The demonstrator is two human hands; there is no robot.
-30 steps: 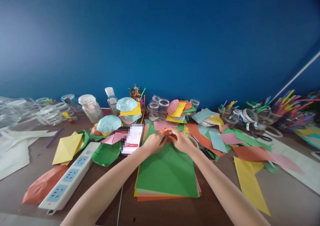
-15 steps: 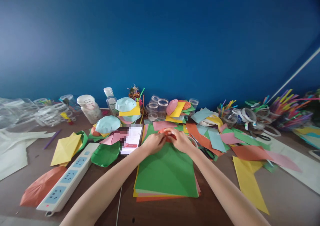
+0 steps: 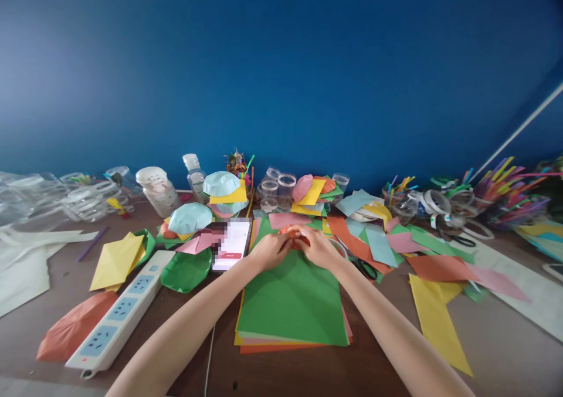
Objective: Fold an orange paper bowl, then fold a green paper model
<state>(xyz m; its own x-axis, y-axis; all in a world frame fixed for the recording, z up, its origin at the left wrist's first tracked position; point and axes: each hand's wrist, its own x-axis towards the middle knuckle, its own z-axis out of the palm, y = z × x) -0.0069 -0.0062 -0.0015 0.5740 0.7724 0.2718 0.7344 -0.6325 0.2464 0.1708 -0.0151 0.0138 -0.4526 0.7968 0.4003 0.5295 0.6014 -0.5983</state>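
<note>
Pinching a small folded piece of orange paper (image 3: 295,236) between them, the left hand (image 3: 270,251) and right hand (image 3: 319,248) meet just above a stack of coloured paper (image 3: 292,306), green on top, on the worktop (image 3: 378,350). A smartphone (image 3: 231,245) lies just left of the stack, scissors (image 3: 363,268) to its right. Farther off, clear plastic cups (image 3: 278,190) stand before a blue wall (image 3: 281,74).

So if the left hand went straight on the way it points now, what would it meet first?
The folded orange paper, which the left hand seems to touch at its fingertips, held together with the right hand; the exact contact is hard to judge from this view.
</note>
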